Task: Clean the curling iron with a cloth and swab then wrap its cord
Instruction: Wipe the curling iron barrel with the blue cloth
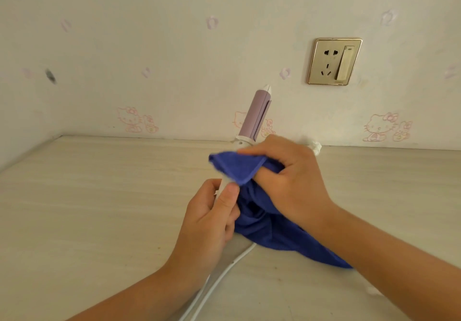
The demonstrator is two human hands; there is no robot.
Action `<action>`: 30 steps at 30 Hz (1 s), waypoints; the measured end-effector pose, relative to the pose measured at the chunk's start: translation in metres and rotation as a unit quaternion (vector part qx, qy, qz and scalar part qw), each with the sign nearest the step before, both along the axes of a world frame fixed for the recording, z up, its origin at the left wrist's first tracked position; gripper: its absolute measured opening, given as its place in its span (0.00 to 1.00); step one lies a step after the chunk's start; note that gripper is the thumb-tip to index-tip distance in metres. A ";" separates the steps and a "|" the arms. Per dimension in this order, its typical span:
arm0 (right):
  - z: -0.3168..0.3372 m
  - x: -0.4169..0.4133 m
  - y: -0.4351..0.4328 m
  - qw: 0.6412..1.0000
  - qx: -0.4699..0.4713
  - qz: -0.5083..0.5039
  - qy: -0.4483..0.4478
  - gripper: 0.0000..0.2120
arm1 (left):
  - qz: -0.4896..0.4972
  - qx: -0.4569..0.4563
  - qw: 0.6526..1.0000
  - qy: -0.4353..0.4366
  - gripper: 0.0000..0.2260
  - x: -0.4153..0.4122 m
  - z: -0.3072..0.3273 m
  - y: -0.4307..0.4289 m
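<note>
The left hand [212, 211] gripped the white handle of the curling iron [255, 115], fingers and thumb curled round it, and held the tool above the pale wood-grain tabletop [99, 196] with its lilac barrel tilted up and away toward the wall. The right hand [287, 173] clutched a blue cloth [259, 218], its fingers pinching a folded corner against the iron just below the white collar where barrel meets handle; the rest of the cloth hung down behind the left hand and trailed onto the table under the right forearm. The white cord [224, 271] ran from the bottom of the handle down between the two forearms and off the lower edge of the view. A small white knotted or crumpled thing [315, 146], too blurred to name, lay at the back of the table just beyond the right hand. On the cartoon-cat wallpaper [384, 127] above sat a gold-framed wall socket with a switch [334, 61].
</note>
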State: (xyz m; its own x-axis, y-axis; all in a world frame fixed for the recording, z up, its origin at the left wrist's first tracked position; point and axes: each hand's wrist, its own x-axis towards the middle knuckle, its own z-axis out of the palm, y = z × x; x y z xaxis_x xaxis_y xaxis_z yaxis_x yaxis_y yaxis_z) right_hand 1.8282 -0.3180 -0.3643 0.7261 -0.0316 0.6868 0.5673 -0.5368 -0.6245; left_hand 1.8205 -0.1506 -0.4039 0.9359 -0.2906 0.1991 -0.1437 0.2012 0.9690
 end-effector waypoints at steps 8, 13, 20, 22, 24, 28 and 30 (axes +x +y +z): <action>-0.018 -0.009 0.015 0.998 -0.011 0.051 0.018 0.13 | 0.013 -0.007 0.999 0.029 0.17 0.000 -0.001 -0.001; 0.008 0.004 -0.001 0.999 0.030 -0.022 -0.005 0.11 | -0.006 0.034 0.999 -0.028 0.23 0.000 -0.003 -0.001; -0.013 -0.011 0.017 0.998 -0.037 0.050 0.031 0.11 | 0.008 -0.012 1.000 0.026 0.14 0.004 -0.005 0.000; -0.002 -0.006 0.010 0.999 -0.028 0.020 0.011 0.11 | -0.006 -0.016 1.000 0.024 0.16 0.002 -0.004 0.000; 0.009 0.000 0.002 1.000 0.010 -0.020 -0.010 0.10 | -0.022 -0.012 0.999 0.020 0.17 0.001 -0.005 0.001; -0.002 -0.007 0.008 1.000 0.008 0.004 0.010 0.10 | -0.015 -0.025 0.998 0.054 0.17 0.002 -0.005 0.003; -0.012 -0.012 0.016 0.998 -0.033 0.049 0.038 0.11 | 0.007 -0.051 0.995 0.086 0.16 0.006 -0.005 0.005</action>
